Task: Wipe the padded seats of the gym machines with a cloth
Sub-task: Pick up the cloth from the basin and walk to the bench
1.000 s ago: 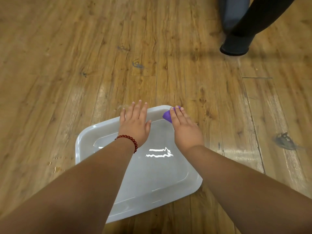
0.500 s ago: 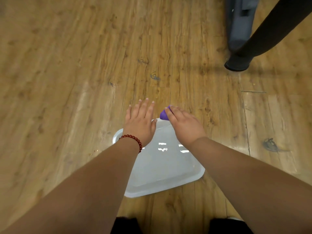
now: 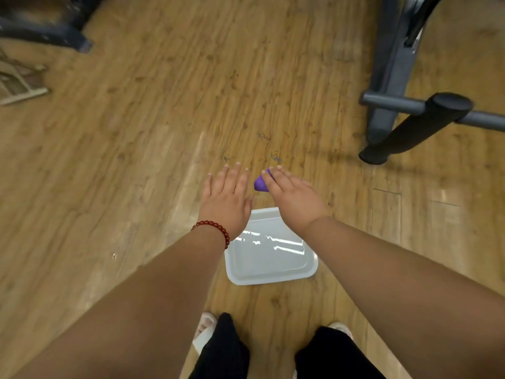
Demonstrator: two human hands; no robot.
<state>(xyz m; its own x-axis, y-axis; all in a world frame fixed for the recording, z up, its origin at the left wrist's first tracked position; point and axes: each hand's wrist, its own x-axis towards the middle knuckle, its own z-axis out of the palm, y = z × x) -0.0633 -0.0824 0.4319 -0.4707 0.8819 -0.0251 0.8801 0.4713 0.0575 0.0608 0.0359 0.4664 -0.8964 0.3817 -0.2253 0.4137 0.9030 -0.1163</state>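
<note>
Step in hand: transit, I'd say. Cloth was out of the basin, no seat wiped in this view.

Left hand (image 3: pixel 226 199): empty, fingers straight and spread, palm down, red bead bracelet (image 3: pixel 216 228) at the wrist. Right hand (image 3: pixel 293 196): held the purple cloth (image 3: pixel 259 184), balled up under the fingers, one corner poking out toward the left hand. Thumb hidden underneath, so the pinch is my read, not something seen. Both hands were out in front of the body, above the wood floor (image 3: pixel 123 138), just past the far end of the white plastic basin (image 3: pixel 273 279) on the floor.

Nearest machine: grey steel frame (image 3: pixel 390 64) to the right, with a black foam roller (image 3: pixel 412 129) on its crossbar. That's a roller, not a seat.

Next move, my call: look up, find the padded seat, carry the cloth right toward that frame. Left hand was free to brace.

Couldn't make out:
- Any seat pad. Out of frame.
- Most of the cloth, covered by the fingers. Wet or wrung: can't tell.
- Basin looked to hold water, judging by the glare. Left arm covered its near-left corner.
- Dark machine foot (image 3: pixel 46 34) top left, blurred and cropped.
- Pale slatted thing (image 3: pixel 19 88) at the left edge, unidentifiable.
</note>
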